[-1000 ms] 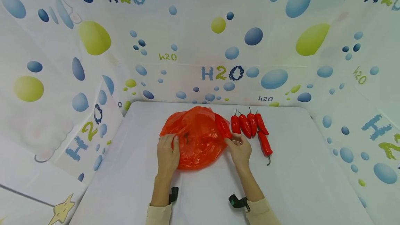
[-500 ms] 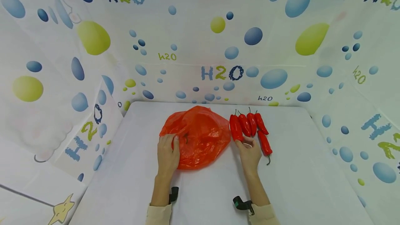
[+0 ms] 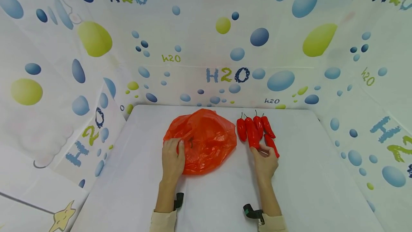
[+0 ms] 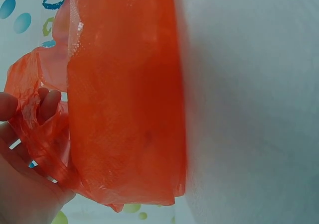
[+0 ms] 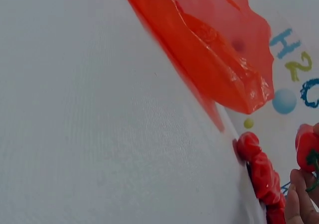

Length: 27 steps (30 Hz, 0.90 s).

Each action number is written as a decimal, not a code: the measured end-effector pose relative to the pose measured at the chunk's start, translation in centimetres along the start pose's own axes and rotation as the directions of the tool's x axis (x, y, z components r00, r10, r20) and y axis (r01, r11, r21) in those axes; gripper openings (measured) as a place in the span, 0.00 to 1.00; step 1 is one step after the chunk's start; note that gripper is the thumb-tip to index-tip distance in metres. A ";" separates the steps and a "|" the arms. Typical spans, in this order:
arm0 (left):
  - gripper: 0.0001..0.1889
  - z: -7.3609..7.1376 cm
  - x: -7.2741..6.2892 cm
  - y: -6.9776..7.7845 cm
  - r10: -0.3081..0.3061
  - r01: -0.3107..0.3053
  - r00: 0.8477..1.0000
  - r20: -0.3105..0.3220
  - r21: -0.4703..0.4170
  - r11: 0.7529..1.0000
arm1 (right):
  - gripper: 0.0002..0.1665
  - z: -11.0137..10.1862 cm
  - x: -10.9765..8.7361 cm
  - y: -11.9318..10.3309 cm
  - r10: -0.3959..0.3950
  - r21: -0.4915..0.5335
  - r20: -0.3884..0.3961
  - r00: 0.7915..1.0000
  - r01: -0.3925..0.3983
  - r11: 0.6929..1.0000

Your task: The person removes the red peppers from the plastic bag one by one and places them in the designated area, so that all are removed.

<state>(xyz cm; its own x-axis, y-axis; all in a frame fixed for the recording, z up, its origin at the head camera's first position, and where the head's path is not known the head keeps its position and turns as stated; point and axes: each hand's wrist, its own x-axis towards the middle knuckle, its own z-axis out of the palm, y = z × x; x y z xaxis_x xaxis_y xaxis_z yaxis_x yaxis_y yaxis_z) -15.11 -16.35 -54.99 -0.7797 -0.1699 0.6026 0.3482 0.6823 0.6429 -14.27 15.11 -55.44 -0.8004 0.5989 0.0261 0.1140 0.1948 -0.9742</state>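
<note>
An orange-red plastic bag (image 3: 209, 149) lies puffed up on the white table. My left hand (image 3: 172, 156) grips the film at its left edge; the left wrist view has the fingers curled into the crumpled bag (image 4: 129, 99). Through its opening a dark stem shows, while the rest of the contents is hidden. Right of the bag, my right hand (image 3: 265, 162) pinches a red chili pepper (image 3: 252, 133) by its near end, tip pointing away. In the right wrist view a green stem hangs from this held pepper (image 5: 305, 147) beside the fingers.
Around the held pepper lie other red peppers: one at the left (image 3: 241, 130), two at the right, and a slanted pepper (image 3: 271, 144) partly behind the right hand. Patterned white sheeting (image 3: 180, 81) rises behind the table (image 3: 212, 199) and along both sides.
My right hand has carried the pepper rightward from the bag's right edge to over the row of peppers. My left hand has kept its hold on the bag.
</note>
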 end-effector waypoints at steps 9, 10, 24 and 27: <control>0.11 0.1 0.0 0.0 0.012 -0.012 1.000 -0.004 -0.006 1.000 | 0.19 -0.7 0.7 1.2 -0.067 -0.049 -0.093 0.993 0.062 0.997; 0.11 0.1 0.0 0.0 0.011 -0.011 1.000 -0.003 -0.006 1.000 | 0.19 -0.7 0.7 1.3 -0.068 -0.053 -0.093 0.993 0.063 0.997; 0.12 0.1 0.0 0.0 0.004 -0.004 1.000 0.010 0.003 1.000 | 0.21 -2.0 0.8 2.4 -0.022 -0.105 -0.098 0.995 0.012 0.994; 0.12 0.1 -0.1 0.0 -0.002 0.002 1.000 0.018 -0.001 1.000 | 0.22 -2.2 0.7 2.5 -0.012 -0.117 -0.097 0.995 0.000 0.993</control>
<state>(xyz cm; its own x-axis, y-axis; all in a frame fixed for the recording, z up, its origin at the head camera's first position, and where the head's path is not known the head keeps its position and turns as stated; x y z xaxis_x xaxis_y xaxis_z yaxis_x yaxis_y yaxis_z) -15.13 -16.28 -55.09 -0.7895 -0.1582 0.5931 0.3475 0.6813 0.6443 -13.26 17.69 -57.38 -0.7406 0.6693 0.0591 0.1819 0.2844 -0.9413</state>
